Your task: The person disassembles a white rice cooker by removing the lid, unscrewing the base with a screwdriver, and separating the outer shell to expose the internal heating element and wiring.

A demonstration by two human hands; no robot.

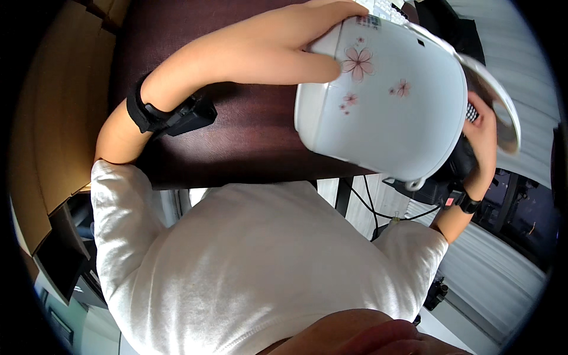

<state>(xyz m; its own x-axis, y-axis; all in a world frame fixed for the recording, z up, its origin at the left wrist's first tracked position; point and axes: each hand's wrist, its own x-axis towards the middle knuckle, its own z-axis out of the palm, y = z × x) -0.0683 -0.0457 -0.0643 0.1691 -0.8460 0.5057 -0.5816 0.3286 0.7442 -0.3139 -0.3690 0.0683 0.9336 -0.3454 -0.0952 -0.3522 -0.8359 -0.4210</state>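
Note:
A white plastic bin (pixel 396 100) with pink flower prints is tipped on its side above the dark red-brown desk (pixel 248 136). Its round lid (pixel 507 109) stands open on the right. My left hand (pixel 313 44) grips the bin's left end, thumb along the near side and the other fingers over the far side. At the bin's mouth, between body and lid, is my right hand (pixel 484 130). Its fingers are bent and partly hidden beside a small black-and-white checkered patch (pixel 471 112); whether that patch is in their grasp is unclear.
A white keyboard (pixel 384 9) partly shows behind the bin. Brown panels (pixel 53 118) line the left side, and white curtains (pixel 520 53) hang at the right. Black cables (pixel 374 207) hang below the desk's near edge. Black straps with devices circle both wrists.

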